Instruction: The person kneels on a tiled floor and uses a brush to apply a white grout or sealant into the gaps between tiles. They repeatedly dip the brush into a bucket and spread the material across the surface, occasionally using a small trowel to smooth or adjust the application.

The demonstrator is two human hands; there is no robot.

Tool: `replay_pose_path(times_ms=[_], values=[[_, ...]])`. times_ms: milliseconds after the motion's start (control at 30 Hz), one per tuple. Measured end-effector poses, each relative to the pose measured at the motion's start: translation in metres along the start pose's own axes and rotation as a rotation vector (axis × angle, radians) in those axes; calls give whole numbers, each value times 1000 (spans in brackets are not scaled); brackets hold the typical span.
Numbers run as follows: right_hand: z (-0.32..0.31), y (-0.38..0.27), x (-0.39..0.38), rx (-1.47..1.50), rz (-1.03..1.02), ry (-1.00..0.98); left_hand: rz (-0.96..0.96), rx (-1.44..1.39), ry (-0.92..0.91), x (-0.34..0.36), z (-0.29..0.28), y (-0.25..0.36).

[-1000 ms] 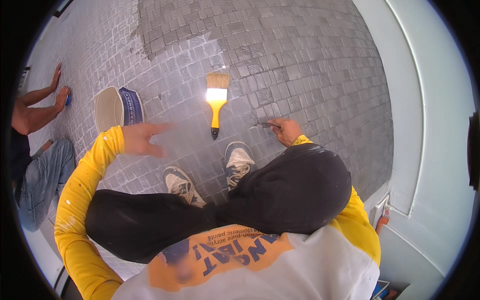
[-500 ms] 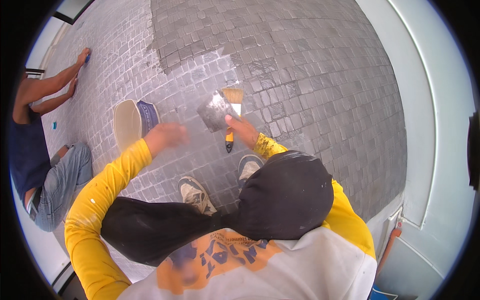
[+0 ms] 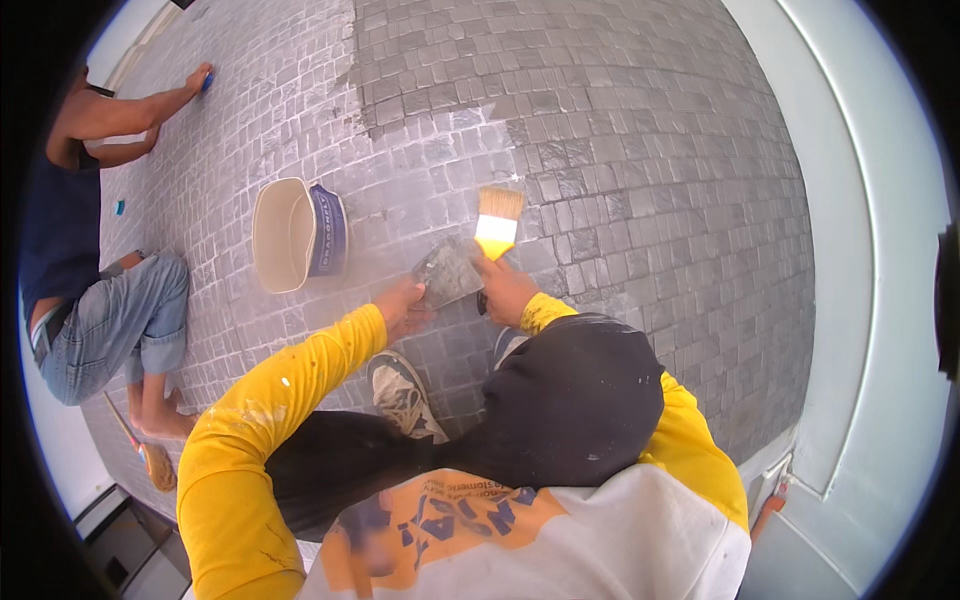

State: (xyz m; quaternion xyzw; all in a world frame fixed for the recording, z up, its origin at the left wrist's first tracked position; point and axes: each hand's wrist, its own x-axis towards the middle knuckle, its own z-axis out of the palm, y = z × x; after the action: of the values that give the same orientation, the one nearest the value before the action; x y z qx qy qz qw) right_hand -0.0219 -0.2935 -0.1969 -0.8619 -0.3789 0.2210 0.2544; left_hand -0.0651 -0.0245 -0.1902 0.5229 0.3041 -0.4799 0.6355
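Held a flat grey scraper (image 3: 447, 272) by its right end, with the right hand (image 3: 508, 290) clamped on it, over the stone-patterned paving (image 3: 640, 200) just beyond the near left shoe (image 3: 402, 393). Had the left hand (image 3: 402, 303) at the scraper's left edge, with fingers partly blurred; could not tell whether gripping it or only touching it. Had a yellow-handled paintbrush (image 3: 498, 222) just beside the scraper's right end, with bristles to the far side and handle partly hidden by the right hand; could not tell whether touching it. Had a cream bucket (image 3: 300, 245) to the left and farther off, apart from both hands, with a blue label on its right side. Saw, at far left, a person (image 3: 75, 230) in a dark sleeveless top and jeans, pressing a small blue object (image 3: 207, 79) to the paving.
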Motion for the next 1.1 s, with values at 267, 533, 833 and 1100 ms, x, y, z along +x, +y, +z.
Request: replay_pose_path(times_ms=[267, 533, 833, 1100], values=[[-45, 26, 38, -381, -203, 78, -63, 200, 127, -39, -134, 4], [-239, 126, 157, 198, 431, 904, 28, 95, 152, 1, -102, -30], [-279, 116, 100, 131, 728, 408, 103, 170, 90, 14, -93, -50], [-205, 119, 33, -42, 570, 572, 145, 266, 65, 30, -77, -17]])
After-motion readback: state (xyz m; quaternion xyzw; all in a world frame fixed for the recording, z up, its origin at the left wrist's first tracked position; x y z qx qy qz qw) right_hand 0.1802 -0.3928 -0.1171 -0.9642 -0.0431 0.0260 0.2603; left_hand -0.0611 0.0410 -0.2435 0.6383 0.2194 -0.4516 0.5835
